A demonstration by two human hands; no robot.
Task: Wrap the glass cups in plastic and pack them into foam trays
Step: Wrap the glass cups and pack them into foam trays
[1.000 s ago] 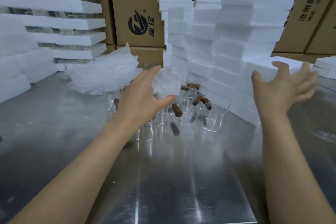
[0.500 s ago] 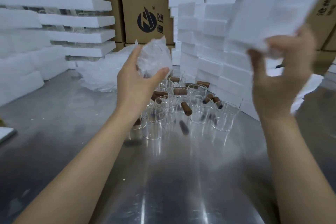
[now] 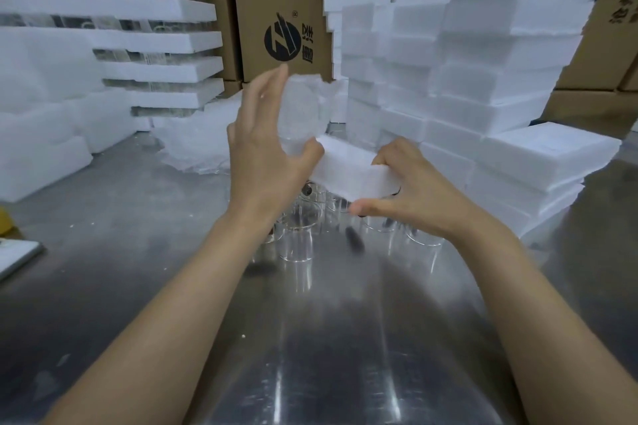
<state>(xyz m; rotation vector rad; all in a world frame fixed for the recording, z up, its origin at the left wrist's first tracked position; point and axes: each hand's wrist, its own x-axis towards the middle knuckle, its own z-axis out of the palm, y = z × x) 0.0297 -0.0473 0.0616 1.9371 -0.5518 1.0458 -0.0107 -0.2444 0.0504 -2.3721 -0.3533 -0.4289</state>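
A wrapped glass cup (image 3: pixel 299 110) is being held up by the left hand (image 3: pixel 266 155), pinched between thumb and raised fingers; a white foam tray (image 3: pixel 352 169) is being gripped by the right hand (image 3: pixel 411 190), fingers curled over its top edge and thumb beneath, just beside the left thumb; the cup is being kept above the tray's near end, not yet seated, so one cup is judged wrapped and about to be packed. Below both hands, many bare glass cups (image 3: pixel 297 241) are standing on the metal table (image 3: pixel 328 338), still waiting to be wrapped; loose plastic wrap (image 3: pixel 196 145) is lying beyond the left hand; spare foam trays (image 3: pixel 500 86) are stacked beyond the right hand; most of the work is judged to be remaining.
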